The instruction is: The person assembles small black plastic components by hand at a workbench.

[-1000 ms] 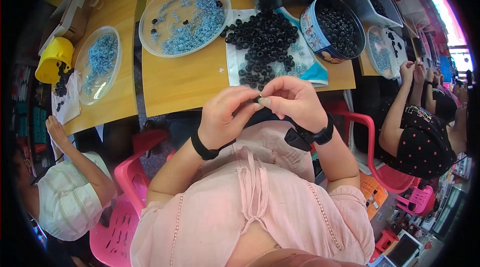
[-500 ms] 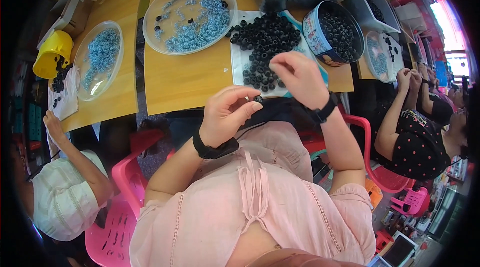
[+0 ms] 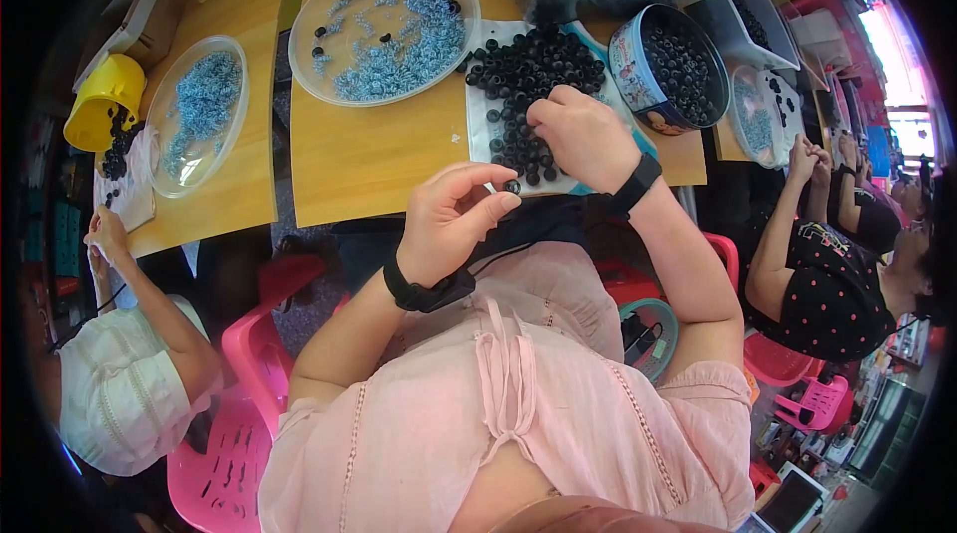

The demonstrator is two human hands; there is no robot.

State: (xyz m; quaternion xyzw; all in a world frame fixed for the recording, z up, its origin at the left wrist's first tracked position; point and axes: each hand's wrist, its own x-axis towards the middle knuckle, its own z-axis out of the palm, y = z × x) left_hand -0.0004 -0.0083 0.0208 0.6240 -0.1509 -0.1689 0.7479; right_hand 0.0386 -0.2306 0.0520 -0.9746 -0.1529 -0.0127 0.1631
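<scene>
Between thumb and forefinger, my left hand (image 3: 444,224) pinches a small black round part (image 3: 512,186) in front of the table edge. To its right, my right hand (image 3: 590,146) reaches over a heap of similar black parts (image 3: 538,64), its fingers bent together at the heap's near side. Whatever its fingertips hold, if anything, is hidden. The heap lies on a white sheet (image 3: 479,124) with a teal edge. Left of it, a round clear shallow dish (image 3: 311,77) carries a spread of small bluish coil-like pieces (image 3: 384,84) and several black parts.
A blue round tin (image 3: 626,59) of black parts stands right of the sheet. Behind are clear bins (image 3: 698,24) of more. At left, another person (image 3: 135,383) sits by a second clear dish (image 3: 239,99) and a yellow bucket (image 3: 92,129). A person in dotted black (image 3: 817,284) sits at right.
My right hand has moved left and slightly up, in against the near part of the heap. My left hand keeps its pinch on the black part and has risen slightly.
</scene>
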